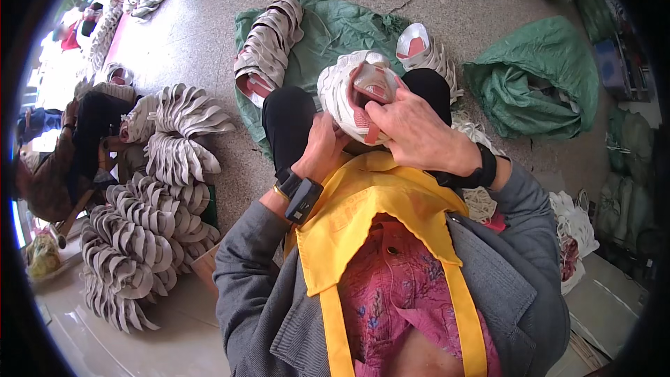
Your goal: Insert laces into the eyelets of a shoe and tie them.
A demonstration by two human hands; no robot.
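Two bare hands are closed on the bundle (335, 84), a nested clutch of white shoe uppers with a pink collar facing up. The left hand (319, 143) grips its lower left edge, fingers curled in and some of their tips hidden. The right hand (422, 132) grips the right side of the collar, one digit at the opening and another stretched along the rim; a pink strip (373, 131) shows below this hand.

The bundle sits between two dark-clad knees, the left (287, 122) and the right (429, 87). Just below the bundle spreads a yellow apron (370, 181). A black device (304, 200) is strapped to the left wrist, a black band (483, 167) to the right.

Beyond the bundle, a green sheet (335, 24) lies on the floor. One row (271, 42) of nested uppers rests up and left of the bundle, a shorter row (434, 59) up and right. Farther right of the bundle slumps a green sack (534, 77). Well to its left are grey-white heaps (139, 237) of uppers, with another person (91, 126), seated, past them.
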